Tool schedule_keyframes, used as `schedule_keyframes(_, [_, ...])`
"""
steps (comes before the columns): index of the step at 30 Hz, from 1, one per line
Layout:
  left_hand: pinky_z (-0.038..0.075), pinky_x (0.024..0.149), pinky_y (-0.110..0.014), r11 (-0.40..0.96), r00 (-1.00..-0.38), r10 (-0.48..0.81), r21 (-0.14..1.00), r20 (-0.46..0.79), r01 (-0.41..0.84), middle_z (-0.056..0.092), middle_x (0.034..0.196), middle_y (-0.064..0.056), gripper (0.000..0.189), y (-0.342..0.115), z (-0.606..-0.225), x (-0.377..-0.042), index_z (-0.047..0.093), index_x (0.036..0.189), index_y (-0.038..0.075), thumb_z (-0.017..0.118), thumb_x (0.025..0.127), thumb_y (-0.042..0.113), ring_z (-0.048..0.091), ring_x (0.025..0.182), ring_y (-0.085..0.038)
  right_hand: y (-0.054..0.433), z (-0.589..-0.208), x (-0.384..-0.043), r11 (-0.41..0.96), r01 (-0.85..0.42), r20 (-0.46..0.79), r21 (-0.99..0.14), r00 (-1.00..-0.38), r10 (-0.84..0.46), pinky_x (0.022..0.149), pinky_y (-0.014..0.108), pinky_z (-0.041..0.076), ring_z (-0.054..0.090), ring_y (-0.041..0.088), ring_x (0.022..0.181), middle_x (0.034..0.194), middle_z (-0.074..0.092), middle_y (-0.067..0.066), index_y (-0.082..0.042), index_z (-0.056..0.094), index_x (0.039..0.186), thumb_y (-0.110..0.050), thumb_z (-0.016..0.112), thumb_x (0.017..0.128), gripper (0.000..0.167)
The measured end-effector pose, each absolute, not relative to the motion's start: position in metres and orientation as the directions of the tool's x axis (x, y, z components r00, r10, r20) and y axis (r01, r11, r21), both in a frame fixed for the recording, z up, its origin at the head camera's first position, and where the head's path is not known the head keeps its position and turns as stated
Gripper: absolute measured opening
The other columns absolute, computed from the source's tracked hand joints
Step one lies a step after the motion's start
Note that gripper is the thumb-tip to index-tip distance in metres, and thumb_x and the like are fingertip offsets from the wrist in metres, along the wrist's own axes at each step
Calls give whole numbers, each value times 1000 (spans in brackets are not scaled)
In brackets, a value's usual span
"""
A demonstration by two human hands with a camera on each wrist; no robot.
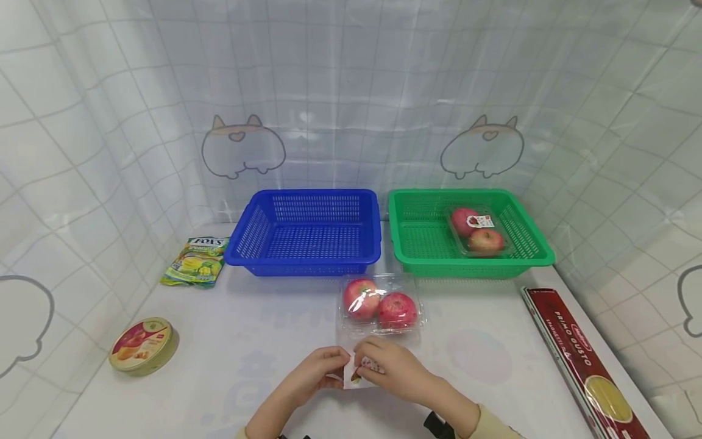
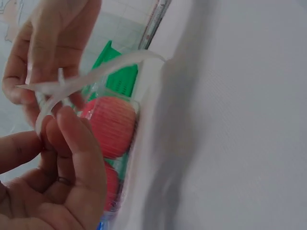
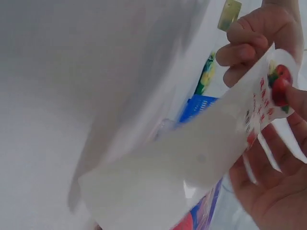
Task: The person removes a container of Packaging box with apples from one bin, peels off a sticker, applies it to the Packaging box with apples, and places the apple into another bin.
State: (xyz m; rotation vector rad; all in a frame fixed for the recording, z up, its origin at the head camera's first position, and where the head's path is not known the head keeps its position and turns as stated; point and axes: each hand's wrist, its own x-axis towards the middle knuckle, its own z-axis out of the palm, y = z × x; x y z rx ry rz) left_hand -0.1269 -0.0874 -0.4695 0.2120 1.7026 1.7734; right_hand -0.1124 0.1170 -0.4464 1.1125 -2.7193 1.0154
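Both hands hold a white label sheet (image 3: 192, 158) printed with red fruit and red writing, just in front of a clear plastic box (image 1: 382, 294) of two red apples (image 1: 397, 311). My left hand (image 1: 323, 369) pinches the sheet's edge between thumb and fingers. On the other side, my right hand (image 1: 397, 369) grips the printed part, its thumb (image 3: 298, 101) on the fruit picture. The sheet bends in a curve, and a long blank end hangs out in the right wrist view. Whether a label is partly peeled from its backing, I cannot tell.
Behind the box stand a blue basket (image 1: 303, 262) and a green basket (image 1: 471, 263); the green one holds another apple box (image 1: 485, 241). A candy bag (image 1: 197, 261) and a round tin (image 1: 144, 346) lie left, a red spaghetti box (image 1: 584, 366) right.
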Motion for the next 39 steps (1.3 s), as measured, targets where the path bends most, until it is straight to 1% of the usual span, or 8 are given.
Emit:
schedule_keyframes(5, [52,63,-27,152,-799,510,948,-319,-281,55,72,2,23,-89,-469,-125,57,87,-3,49,93,18,55,68,-11,121,-443,-118,426,-572,310,-701,-782,-541,78,26,49,59,9,90,93,65,-5,-20,63,87,-16,67,84,7])
schedule_keyframes(9, [49,58,-27,268,-848,448,948,-283,-174,52,68,0,22,-88,-469,-123,58,88,-6,50,91,15,51,64,-12,127,-433,-128,370,-373,223,-851,-894,-388,64,23,47,54,8,73,79,63,-4,-14,66,87,-17,67,84,5])
schedule_keyframes(13, [42,51,-23,422,-889,399,906,-225,-40,51,64,2,17,-87,-470,-122,61,84,0,54,89,15,47,58,-11,136,-422,-143,318,-176,108,-932,-970,-220,56,20,44,49,11,68,76,61,0,-6,67,87,-16,69,82,11])
schedule_keyframes(20, [39,52,-22,662,-930,354,729,-97,176,54,68,6,10,-90,-469,-122,63,83,10,58,87,17,45,60,-6,149,-416,-175,335,-49,44,-941,-999,-22,59,23,42,51,14,72,77,67,2,-6,68,88,-16,73,79,15])
schedule_keyframes(25, [37,53,-23,737,-953,296,650,-66,184,52,67,8,8,-93,-469,-124,63,83,12,58,86,17,45,59,-6,149,-423,-192,396,-47,55,-917,-998,9,69,27,45,57,15,79,79,69,4,-6,68,87,-15,73,78,13])
schedule_keyframes(30, [34,51,-21,782,-982,172,594,83,187,47,65,9,7,-91,-464,-128,64,80,13,59,86,15,41,59,-6,147,-431,-204,409,-79,89,-909,-996,6,64,24,46,59,14,75,79,69,5,-6,68,85,-15,73,78,13])
schedule_keyframes(35, [38,64,-28,760,-902,108,550,419,346,51,71,3,4,-77,-453,-137,65,78,13,67,80,12,44,71,-13,150,-438,-210,410,-121,127,-904,-992,-12,62,22,47,56,11,70,77,69,5,-4,68,83,-11,73,78,9])
schedule_keyframes(39, [39,77,-43,738,-818,173,478,549,477,58,89,-7,5,-59,-443,-152,67,81,13,70,78,14,49,89,-26,151,-442,-211,474,-158,160,-866,-986,-36,68,26,45,55,13,73,77,70,2,-7,70,81,-12,74,77,7])
